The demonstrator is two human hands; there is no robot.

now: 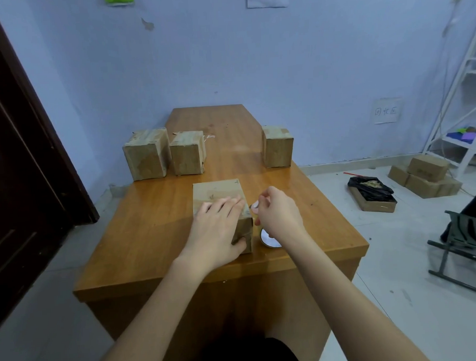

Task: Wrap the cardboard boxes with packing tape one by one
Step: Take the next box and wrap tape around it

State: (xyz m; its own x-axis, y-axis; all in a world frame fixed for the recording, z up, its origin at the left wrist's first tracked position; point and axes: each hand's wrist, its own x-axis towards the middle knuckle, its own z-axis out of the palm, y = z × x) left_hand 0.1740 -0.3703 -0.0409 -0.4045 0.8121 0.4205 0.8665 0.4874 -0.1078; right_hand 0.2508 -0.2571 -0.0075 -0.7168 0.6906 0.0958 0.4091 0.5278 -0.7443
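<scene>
Left hand flat on the cardboard box at the near middle of the table, fingers straight across the top, thumb down the near face; pressing, not gripping. Right hand just beside the box's right edge, fingers curled narrow and pinching something small and pale, probably the tape end, too small to tell for certain. Roll of packing tape flat on the table directly beneath the right wrist, mostly hidden by it.

Risks from here, as judgement only:
- Tape end folding onto itself or sticking to fingertips, owing to so light a pinch.
- Roll dragging or skidding across the table when pulled, with nothing weighing it down.
- Box sliding left under the pull, held only by flat pressure.
- Strip landing crooked, with creases at the right-hand corner.

Three more boxes well beyond the fingers, apparently awaiting their turn or already wrapped; cannot tell which.
</scene>
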